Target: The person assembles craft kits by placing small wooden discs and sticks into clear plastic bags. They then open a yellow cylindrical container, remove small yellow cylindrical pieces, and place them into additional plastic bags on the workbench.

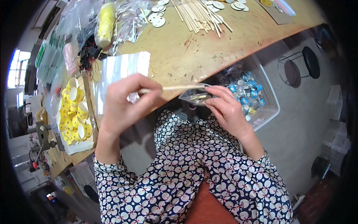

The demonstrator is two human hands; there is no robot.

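Observation:
My left hand pinches a pale wooden stick between thumb and fingers, above the table's front edge. The stick lies nearly level, and its far end reaches the mouth of a small clear plastic bag. Thumb and fingers of my right hand grip that bag at its right side. Small pale pieces show inside the bag, too small to name. Whether the stick's tip is inside the bag or against its edge, I cannot tell.
Wooden sticks and white discs lie at the table's far side. Flat clear bags are left of centre, beside yellow paper cups and black wired parts. Right of my lap, a white basket holds blue-topped packets. A stool stands beyond.

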